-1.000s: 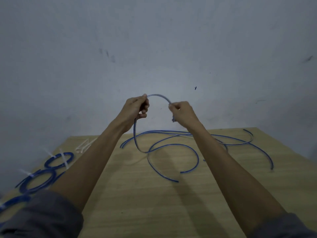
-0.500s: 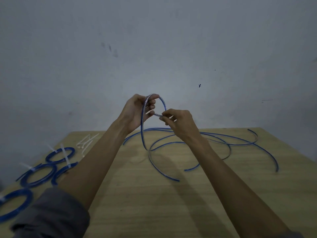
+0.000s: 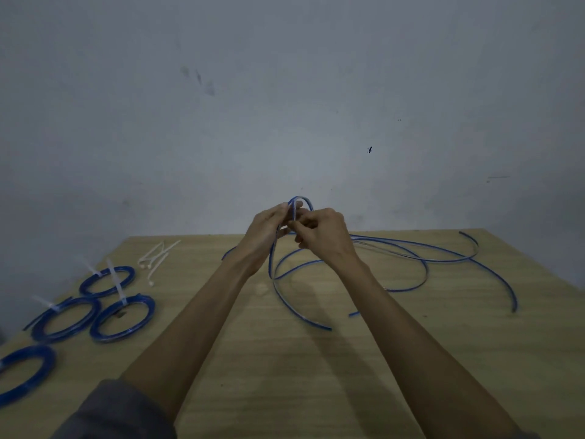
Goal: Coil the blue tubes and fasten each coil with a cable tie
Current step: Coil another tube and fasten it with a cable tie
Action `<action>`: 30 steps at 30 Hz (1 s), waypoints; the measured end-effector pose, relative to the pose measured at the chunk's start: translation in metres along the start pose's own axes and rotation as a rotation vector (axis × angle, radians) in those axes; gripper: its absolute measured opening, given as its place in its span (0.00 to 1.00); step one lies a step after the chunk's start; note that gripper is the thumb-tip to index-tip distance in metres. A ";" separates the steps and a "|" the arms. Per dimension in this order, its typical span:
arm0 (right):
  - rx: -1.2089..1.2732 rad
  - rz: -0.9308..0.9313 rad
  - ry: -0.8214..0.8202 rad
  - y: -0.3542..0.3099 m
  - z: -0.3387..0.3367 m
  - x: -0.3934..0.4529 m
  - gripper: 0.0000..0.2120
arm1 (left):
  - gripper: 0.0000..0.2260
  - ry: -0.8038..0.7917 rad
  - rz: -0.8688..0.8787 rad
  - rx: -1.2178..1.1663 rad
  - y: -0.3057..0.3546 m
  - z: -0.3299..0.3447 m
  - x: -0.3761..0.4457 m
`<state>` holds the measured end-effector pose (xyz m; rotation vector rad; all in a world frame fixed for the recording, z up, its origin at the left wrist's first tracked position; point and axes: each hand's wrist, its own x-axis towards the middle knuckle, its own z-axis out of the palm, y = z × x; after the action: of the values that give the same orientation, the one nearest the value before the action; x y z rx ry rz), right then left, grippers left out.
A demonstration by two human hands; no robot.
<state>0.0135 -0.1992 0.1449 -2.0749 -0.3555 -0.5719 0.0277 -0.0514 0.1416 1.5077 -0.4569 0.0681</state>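
Note:
A thin blue tube [image 3: 278, 282] rises from the wooden table [image 3: 395, 359] into a small loop held above its far middle. My left hand [image 3: 269, 221] grips the loop from the left. My right hand [image 3: 321, 231] pinches the tube right beside it, and the two hands touch. More loose blue tubes [image 3: 443, 258] sprawl over the far right of the table. Several finished blue coils [image 3: 122, 318], each with a white cable tie, lie at the left edge. Loose white cable ties [image 3: 155, 258] lie at the far left.
A grey wall [image 3: 285, 106] stands directly behind the table's far edge. The table's left edge runs close to the finished coils, one of which is cut off by the frame at the lower left.
My hands have come together. The wide arc of tube between them has closed into a small loop, now gripped by both hands. The view has tilted a little to the right.

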 end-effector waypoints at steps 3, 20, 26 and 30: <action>0.012 0.016 -0.041 0.001 0.005 -0.003 0.06 | 0.17 0.041 -0.024 -0.135 -0.002 0.005 -0.002; 0.209 0.061 -0.085 0.003 0.027 -0.016 0.11 | 0.16 0.248 -0.039 -0.166 0.002 0.001 0.012; 0.226 0.108 -0.342 0.015 0.055 -0.040 0.19 | 0.17 0.237 -0.043 -0.394 0.027 -0.011 0.028; 0.178 -0.028 -0.278 0.009 0.062 -0.043 0.14 | 0.17 0.201 -0.032 -0.412 0.038 -0.026 0.027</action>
<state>-0.0032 -0.1529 0.0875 -1.9807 -0.5757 -0.2564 0.0469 -0.0298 0.1864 1.0892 -0.2648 0.0936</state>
